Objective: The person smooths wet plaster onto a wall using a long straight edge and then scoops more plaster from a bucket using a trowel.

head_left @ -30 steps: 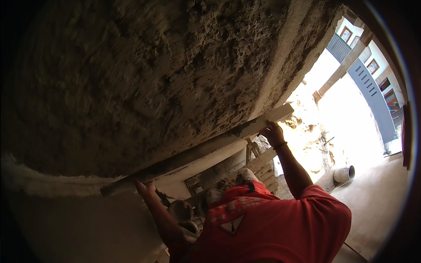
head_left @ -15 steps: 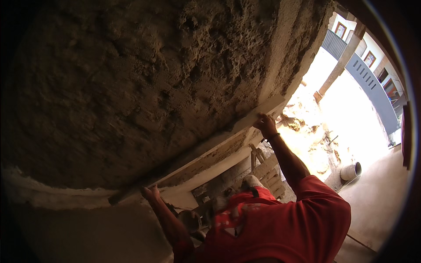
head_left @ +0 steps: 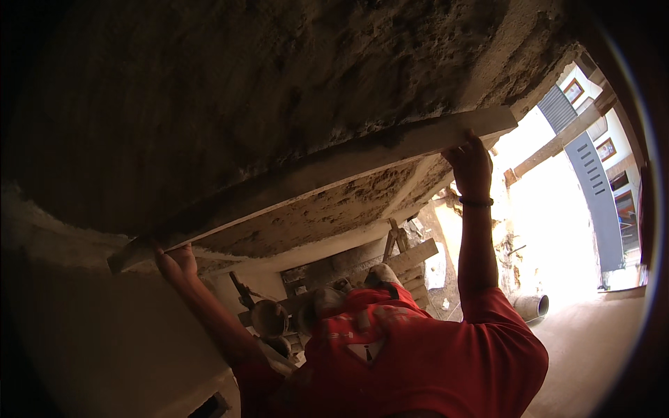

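A long straight screed board (head_left: 313,174) spans the rough, freshly plastered wall (head_left: 279,83), its right end higher than its left. My left hand (head_left: 177,262) grips the lower edge close to the left end. Near the other end, my right hand (head_left: 472,167) is closed on the same edge, thumb and fingers around it; a dark band circles that wrist. The board's upper side lies along the wall surface, where contact is hard to judge in the shadow. Below it, more of the uneven wall shows.
Beneath my arms are a bucket (head_left: 269,318) and stacked wooden planks (head_left: 411,258). A pipe end (head_left: 532,306) lies at the right. Beyond the wall's right edge, a slanting wooden post (head_left: 557,143) and a grey gate (head_left: 596,202) stand in bright daylight.
Both hands and the board have moved up the wall in the picture, the left hand also leftward and the right hand rightward. The view has shifted too. Both hands keep their hold.
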Demonstrator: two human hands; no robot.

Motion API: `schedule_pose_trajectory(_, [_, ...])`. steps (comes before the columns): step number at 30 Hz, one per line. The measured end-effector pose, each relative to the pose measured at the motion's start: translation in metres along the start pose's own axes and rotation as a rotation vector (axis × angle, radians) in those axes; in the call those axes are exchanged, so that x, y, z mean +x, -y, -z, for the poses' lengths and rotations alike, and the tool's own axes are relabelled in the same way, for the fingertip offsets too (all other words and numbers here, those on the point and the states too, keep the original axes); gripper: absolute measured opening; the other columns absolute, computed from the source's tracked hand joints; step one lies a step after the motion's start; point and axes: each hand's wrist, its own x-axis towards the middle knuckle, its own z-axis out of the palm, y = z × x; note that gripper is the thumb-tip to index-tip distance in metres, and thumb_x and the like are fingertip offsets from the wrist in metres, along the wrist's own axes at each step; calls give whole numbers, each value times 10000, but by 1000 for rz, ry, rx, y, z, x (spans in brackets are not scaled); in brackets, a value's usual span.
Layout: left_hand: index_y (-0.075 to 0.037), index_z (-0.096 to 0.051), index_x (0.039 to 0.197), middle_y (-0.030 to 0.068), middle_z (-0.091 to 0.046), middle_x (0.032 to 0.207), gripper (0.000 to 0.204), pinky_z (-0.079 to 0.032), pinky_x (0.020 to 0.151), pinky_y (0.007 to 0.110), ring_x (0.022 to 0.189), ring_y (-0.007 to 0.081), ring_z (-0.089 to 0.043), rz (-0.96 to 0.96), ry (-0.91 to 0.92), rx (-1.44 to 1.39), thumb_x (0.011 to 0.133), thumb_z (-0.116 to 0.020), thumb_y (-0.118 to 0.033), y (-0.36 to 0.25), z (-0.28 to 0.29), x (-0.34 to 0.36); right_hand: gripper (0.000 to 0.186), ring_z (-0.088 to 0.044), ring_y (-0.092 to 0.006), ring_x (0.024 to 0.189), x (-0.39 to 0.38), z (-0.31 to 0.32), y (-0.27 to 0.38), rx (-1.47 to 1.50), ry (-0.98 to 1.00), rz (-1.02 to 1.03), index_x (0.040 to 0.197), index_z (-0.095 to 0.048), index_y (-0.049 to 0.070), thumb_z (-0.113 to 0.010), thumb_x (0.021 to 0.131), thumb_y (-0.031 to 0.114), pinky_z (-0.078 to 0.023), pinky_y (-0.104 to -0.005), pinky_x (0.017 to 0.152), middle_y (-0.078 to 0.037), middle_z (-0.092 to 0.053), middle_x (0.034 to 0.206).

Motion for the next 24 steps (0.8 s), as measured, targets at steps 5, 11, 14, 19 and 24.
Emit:
schedule_pose_trajectory(5, [-54, -504, 1129, 84, -572, 1082, 275, -482, 725, 360, 913, 217, -565, 56, -34, -94, 918, -422, -211, 8, 22, -46, 322, -567, -226, 983, -12, 24, -11, -563, 99, 194, 1085, -531, -16, -619, 810, 127, -462, -315, 869, -133, -591, 1046])
schedule_pose_trajectory(11, [-48, -500, 1125, 85, -572, 1068, 290, -463, 751, 402, 931, 249, -547, 183, -201, -238, 938, -415, -253, 74, 106, -98, 472, -531, -256, 1051, -33, 43, -12, -372, 84, -104, 1141, -559, 36, -713, 716, 174, -424, -339, 917, -117, -561, 1150])
schedule_pose_trajectory(14, [-57, -484, 1123, 98, -553, 1065, 293, -457, 732, 417, 907, 249, -538, 199, -278, -278, 937, -431, -277, 111, 132, -135, 473, -535, -238, 1049, -30, 56, -26, -631, 195, -44, 1160, -535, 12, -699, 734, 138, -436, -335, 901, -124, -554, 1157])
schedule_pose_trajectory(19, [-60, -456, 1175, 114, -528, 1128, 343, -448, 801, 456, 978, 288, -526, 292, -399, -399, 914, -476, -282, 169, 139, -189, 485, -550, -285, 1049, -16, 77, -26, -605, 159, -21, 1172, -538, 56, -706, 733, 173, -439, -360, 902, -141, -583, 1128])
schedule_pose_trajectory(24, [-58, -370, 1293, 128, -530, 1121, 567, -459, 807, 483, 1045, 282, -515, 78, -365, 325, 794, -640, -54, 269, 304, -242, 306, -557, -279, 1040, 18, 88, -54, -729, 257, 143, 1107, -596, 53, -593, 809, 121, -443, -350, 904, -136, -597, 1110])
